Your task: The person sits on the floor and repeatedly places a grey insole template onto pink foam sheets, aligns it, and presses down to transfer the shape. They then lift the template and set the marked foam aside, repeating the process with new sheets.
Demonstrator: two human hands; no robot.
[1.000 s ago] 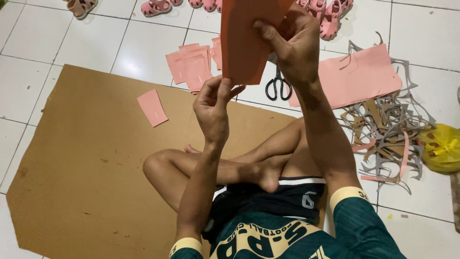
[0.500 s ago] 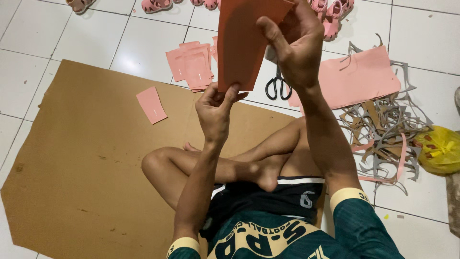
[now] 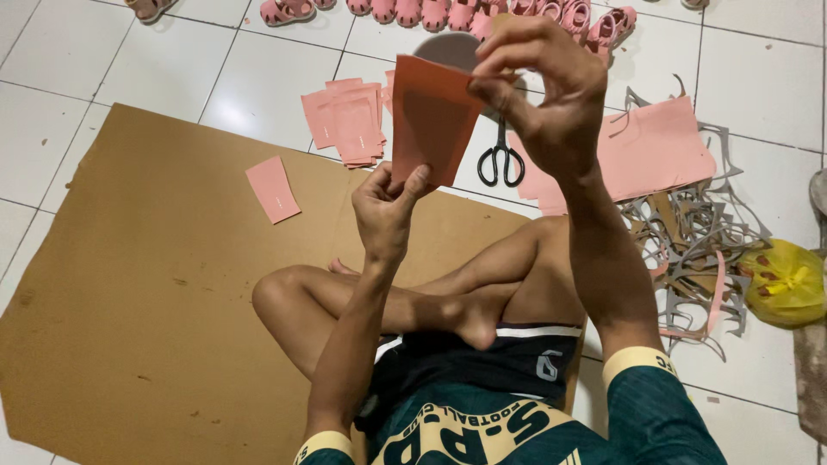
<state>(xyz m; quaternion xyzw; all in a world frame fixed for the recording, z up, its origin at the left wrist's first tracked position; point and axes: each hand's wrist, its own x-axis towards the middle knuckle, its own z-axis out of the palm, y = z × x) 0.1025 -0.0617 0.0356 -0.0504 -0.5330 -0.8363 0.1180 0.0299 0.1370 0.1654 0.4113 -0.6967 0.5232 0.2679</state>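
Setting: a person sits cross-legged on a brown cardboard sheet [image 3: 129, 327] spread over a white tiled floor [image 3: 86, 77], seen from above
Left hand: the left hand [image 3: 385, 209] pinches the lower edge of a salmon-pink sheet [image 3: 429, 120], thumb and fingers closed on it
Right hand: the right hand [image 3: 543, 90] grasps the same sheet at its upper right corner, fingers curled over the edge
Sheet: held upright in the air between both hands, above the knees and clear of the floor
Scissors: a black-handled pair of scissors [image 3: 500, 158] lies shut on the tiles just beyond the cardboard, untouched by either hand
Cut pieces: a stack of small pink rectangles [image 3: 349, 120] sits on the tiles beside the scissors; one single pink piece [image 3: 272, 189] lies apart on the cardboard
Uncut stock: larger pink sheets [image 3: 655, 151] lie to the right, partly under the raised forearm
Offcuts: a tangle of grey and pink scrap strips [image 3: 689, 250] is heaped to the right, near a yellow bag [image 3: 784, 282]
Finished goods: a row of pink sandals [image 3: 448, 12] lines the far edge of the view
Progress: judging by the stack and the scrap, much cutting appears done; the sheet in hand and the stock beside it look uncut
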